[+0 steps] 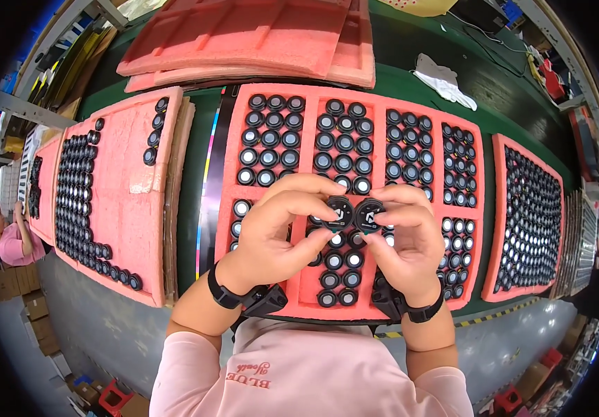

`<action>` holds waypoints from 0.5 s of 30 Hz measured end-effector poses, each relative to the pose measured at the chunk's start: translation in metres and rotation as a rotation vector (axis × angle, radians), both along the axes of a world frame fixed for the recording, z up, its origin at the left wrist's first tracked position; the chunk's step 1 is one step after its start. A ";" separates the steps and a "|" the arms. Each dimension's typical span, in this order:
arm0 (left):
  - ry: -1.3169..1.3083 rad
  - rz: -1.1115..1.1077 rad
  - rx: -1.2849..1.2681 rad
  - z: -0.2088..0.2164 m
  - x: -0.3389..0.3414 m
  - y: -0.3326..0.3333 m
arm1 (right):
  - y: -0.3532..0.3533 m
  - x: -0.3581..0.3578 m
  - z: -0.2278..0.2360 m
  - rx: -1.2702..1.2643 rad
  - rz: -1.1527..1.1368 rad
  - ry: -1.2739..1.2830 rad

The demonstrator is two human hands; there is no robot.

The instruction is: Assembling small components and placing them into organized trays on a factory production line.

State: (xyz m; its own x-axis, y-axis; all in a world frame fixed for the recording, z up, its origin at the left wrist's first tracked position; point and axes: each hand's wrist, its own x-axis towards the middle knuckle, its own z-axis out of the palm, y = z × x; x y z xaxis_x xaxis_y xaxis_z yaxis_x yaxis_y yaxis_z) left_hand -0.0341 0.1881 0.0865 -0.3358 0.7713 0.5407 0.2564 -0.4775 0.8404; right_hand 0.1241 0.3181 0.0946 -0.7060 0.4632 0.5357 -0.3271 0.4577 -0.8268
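Note:
My left hand (275, 233) pinches a round black disc (340, 213) with a white mark on its face. Close beside it, a matching black disc (369, 216) is held between the thumb and fingers of my right hand (410, 236). Both marked faces are turned up towards me, the rims almost meeting. Under my hands lies a divided pink foam tray (379, 104). Its compartments hold rows of similar round black parts (269, 137) with silver-grey centres. My hands and wrists hide some of the parts in the near compartments.
Another pink foam tray (129, 153), partly filled, sits at the left; a densely filled tray (499, 187) is at the right. Pink foam sheets (244, 42) are stacked behind. A white glove (447, 85) lies on the green surface (410, 45). Another person (18, 236) is at far left.

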 end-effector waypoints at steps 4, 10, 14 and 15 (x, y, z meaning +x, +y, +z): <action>0.097 -0.015 -0.080 0.004 -0.002 -0.003 | -0.003 0.002 0.004 -0.064 -0.003 -0.013; -0.228 -0.010 -0.068 0.008 0.013 0.002 | -0.007 -0.001 0.003 -0.189 -0.002 0.015; -0.226 0.012 -0.145 0.008 0.011 0.000 | -0.008 0.000 0.002 -0.374 0.009 0.001; -0.146 0.020 -0.186 0.008 0.008 -0.001 | -0.004 0.001 -0.001 -0.319 0.040 -0.017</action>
